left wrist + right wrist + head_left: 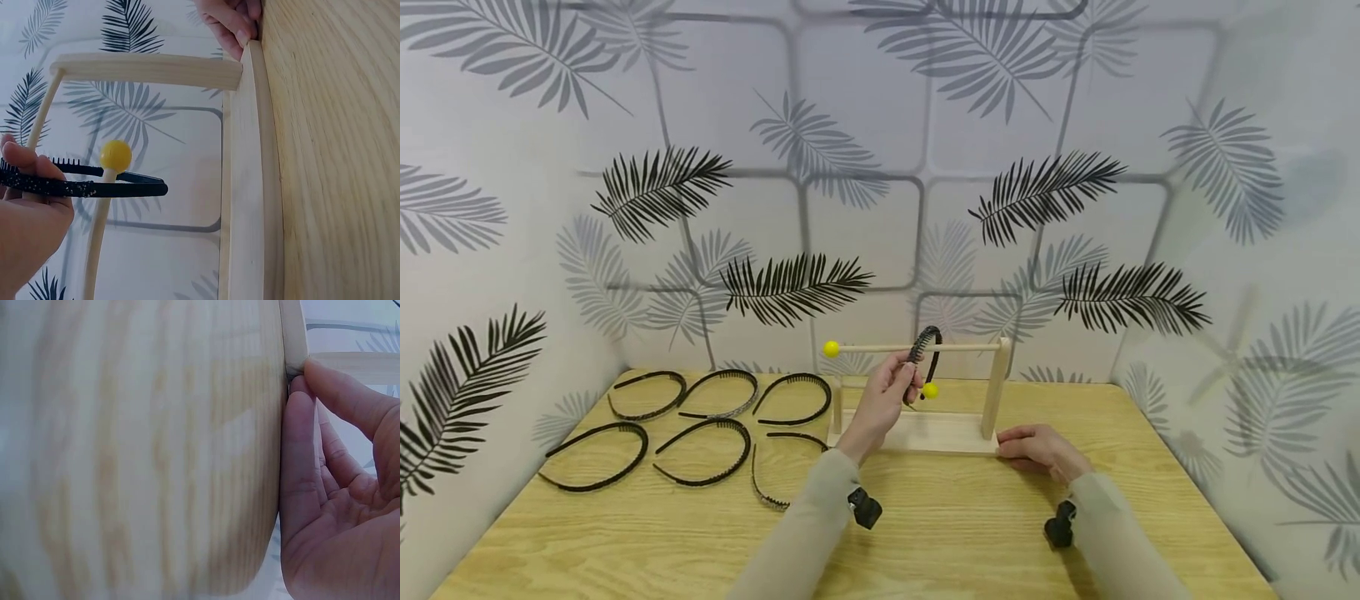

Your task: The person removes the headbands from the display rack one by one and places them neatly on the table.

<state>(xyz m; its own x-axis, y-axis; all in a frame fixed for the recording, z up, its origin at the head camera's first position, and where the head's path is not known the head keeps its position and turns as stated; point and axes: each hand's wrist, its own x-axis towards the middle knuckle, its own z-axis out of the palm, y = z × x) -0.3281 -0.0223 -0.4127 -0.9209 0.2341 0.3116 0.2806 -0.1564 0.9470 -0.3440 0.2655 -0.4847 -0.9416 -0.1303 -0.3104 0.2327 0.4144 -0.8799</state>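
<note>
A wooden stand [932, 433] has upright posts and horizontal rods with a yellow ball [832, 349] on the upper one. My left hand [880, 404] pinches a black toothed headband [937, 339] at the upper rod, its curve above the rod and its ends below. In the left wrist view the headband [128, 189] has speckles on its band, and its ends lie close to the yellow ball [115, 156] of the lower rod. My right hand [1041, 450] grips the right end of the base; in the right wrist view the thumb [344, 387] lies against the base corner.
Several black headbands lie in two rows on the left of the wooden table [970, 533], among them one headband [703, 482] in the front row. My left forearm partly covers the nearest headband [767, 500]. A leaf-patterned wall [865, 225] stands behind the table.
</note>
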